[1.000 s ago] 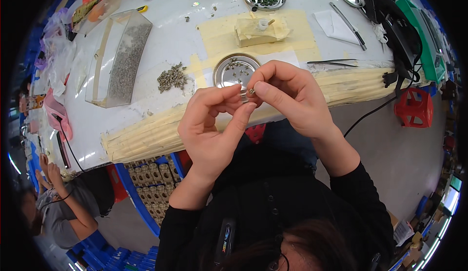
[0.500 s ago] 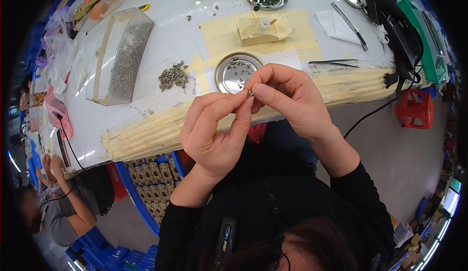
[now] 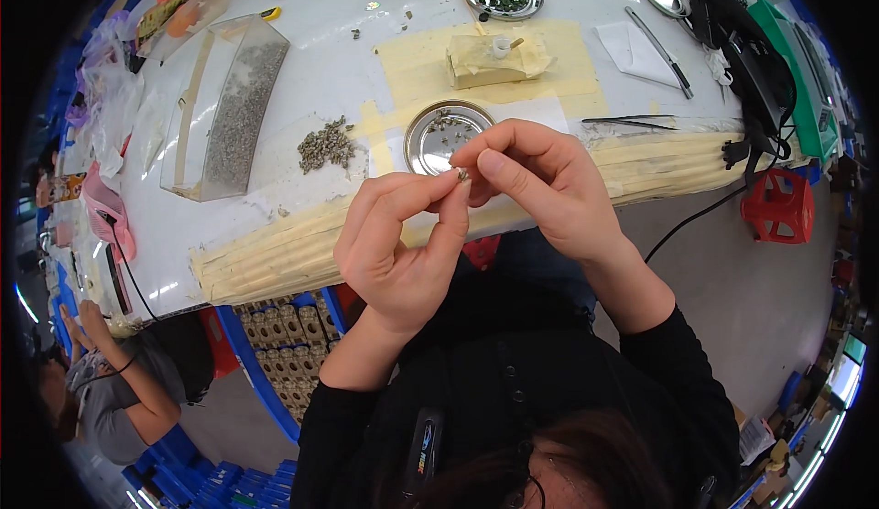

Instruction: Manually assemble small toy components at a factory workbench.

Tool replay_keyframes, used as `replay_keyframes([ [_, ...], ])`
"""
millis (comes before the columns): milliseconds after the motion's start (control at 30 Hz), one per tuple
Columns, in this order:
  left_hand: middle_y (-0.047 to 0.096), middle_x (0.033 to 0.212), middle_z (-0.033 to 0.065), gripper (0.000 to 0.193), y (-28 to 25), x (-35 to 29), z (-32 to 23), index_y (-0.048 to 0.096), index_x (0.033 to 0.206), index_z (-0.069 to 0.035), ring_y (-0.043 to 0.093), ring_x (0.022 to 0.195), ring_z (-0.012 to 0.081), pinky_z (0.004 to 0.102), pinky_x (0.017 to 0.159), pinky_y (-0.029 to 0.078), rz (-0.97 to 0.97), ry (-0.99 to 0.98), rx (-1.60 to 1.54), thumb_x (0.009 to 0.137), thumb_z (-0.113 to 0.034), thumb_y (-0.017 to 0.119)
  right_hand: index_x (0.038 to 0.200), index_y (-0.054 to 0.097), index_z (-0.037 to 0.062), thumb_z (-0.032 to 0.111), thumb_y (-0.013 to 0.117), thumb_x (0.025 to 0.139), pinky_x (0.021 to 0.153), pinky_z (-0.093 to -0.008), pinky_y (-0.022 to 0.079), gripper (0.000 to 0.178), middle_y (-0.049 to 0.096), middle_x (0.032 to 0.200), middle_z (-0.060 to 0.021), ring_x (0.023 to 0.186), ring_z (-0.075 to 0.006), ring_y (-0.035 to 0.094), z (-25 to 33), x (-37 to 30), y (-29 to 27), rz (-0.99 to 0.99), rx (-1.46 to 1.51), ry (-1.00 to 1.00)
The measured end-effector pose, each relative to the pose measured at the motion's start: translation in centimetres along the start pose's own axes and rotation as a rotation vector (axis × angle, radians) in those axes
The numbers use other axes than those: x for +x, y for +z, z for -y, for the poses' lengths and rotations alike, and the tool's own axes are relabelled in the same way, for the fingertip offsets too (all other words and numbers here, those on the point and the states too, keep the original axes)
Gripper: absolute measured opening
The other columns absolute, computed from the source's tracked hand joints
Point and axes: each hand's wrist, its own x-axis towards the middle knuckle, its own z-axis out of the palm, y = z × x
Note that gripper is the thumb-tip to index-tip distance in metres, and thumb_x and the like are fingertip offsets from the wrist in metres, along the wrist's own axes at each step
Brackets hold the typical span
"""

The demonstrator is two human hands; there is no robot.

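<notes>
My left hand (image 3: 394,243) pinches a tiny grey-green piece (image 3: 462,176) between thumb and index fingertips; it is too small to tell its kind. Close against it on the right is my right hand (image 3: 549,184), fingers curled, thumb tip apart from the index finger, and nothing visible between them. Just beyond the hands, a round metal dish (image 3: 411,147) holds several similar small pieces and is partly covered by my right fingers. A loose pile of the same grey-green pieces (image 3: 325,146) lies on the table left of the dish.
A clear box of grey granules (image 3: 247,111) stands at left. Beyond the dish sits a tape-covered block (image 3: 472,74) with a small white cup. Tweezers (image 3: 630,122) and a pen (image 3: 661,51) lie to the right. A co-worker's arm (image 3: 137,385) shows at far left.
My right thumb and index finger have parted from the small piece, which stays in my left fingertips. My left hand has shifted slightly left. The co-worker's hands have moved.
</notes>
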Motion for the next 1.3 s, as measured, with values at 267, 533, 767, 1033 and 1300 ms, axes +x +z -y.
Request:
replay_keyframes([
  [267, 0.063, 0.079, 0.0047, 0.013, -1.3, 0.4, 0.8, 0.07, 0.088, 0.001, 0.051, 0.065, 0.0081, 0.0217, 0.058, 0.04, 0.127, -0.194, 0.188, 0.076, 0.005, 0.075, 0.106, 0.066, -0.0018, 0.011, 0.058, 0.098, 0.073, -0.0234, 0.051, 0.017, 0.067, 0.092, -0.0034, 0.083, -0.0079, 0.061, 0.3, -0.5, -2.9, -0.252, -0.313, -0.206],
  [533, 0.058, 0.072, 0.0012, 0.012, -0.8, 2.0, 1.4, 0.073, 0.087, -0.001, 0.042, 0.062, 0.0076, 0.0235, 0.053, 0.029, 0.215, -0.209, 0.254, 0.076, 0.0, 0.075, 0.096, 0.069, -0.0005, -0.002, 0.065, 0.087, 0.059, -0.0242, 0.047, 0.01, 0.064, 0.081, -0.0078, 0.066, -0.0125, 0.059, -0.9, -0.1, -3.4, -0.35, -0.788, -0.544],
  [767, 0.06, 0.076, 0.006, 0.01, -1.3, 2.8, 1.5, 0.071, 0.09, 0.0, 0.056, 0.066, 0.0153, 0.0277, 0.058, 0.042, 0.208, -0.235, 0.307, 0.08, 0.0, 0.072, 0.096, 0.07, -0.0006, -0.002, 0.065, 0.087, 0.058, -0.0239, 0.046, 0.01, 0.063, 0.08, -0.0075, 0.064, -0.0131, 0.057, -1.1, 0.0, -3.6, -0.342, -0.729, -0.531],
  [1033, 0.06, 0.078, 0.0039, 0.01, -5.4, 3.5, 3.2, 0.072, 0.092, 0.0, 0.046, 0.065, 0.0106, 0.025, 0.057, 0.037, 0.034, -0.231, 0.488, 0.083, -0.002, 0.071, 0.095, 0.069, -0.0011, -0.002, 0.065, 0.087, 0.058, -0.0239, 0.045, 0.009, 0.063, 0.08, -0.0077, 0.064, -0.0131, 0.056, -1.0, 0.1, -3.6, -0.348, -0.736, -0.531],
  [1300, 0.06, 0.08, 0.0084, 0.007, -5.4, 5.0, 3.8, 0.069, 0.088, -0.001, 0.056, 0.071, 0.0219, 0.0327, 0.064, 0.044, 0.148, -0.16, 0.533, 0.08, -0.002, 0.071, 0.093, 0.068, -0.0012, -0.003, 0.065, 0.087, 0.06, -0.0237, 0.045, 0.007, 0.063, 0.079, -0.0077, 0.065, -0.0134, 0.056, -1.0, 0.0, -3.3, -0.366, -0.777, -0.522],
])
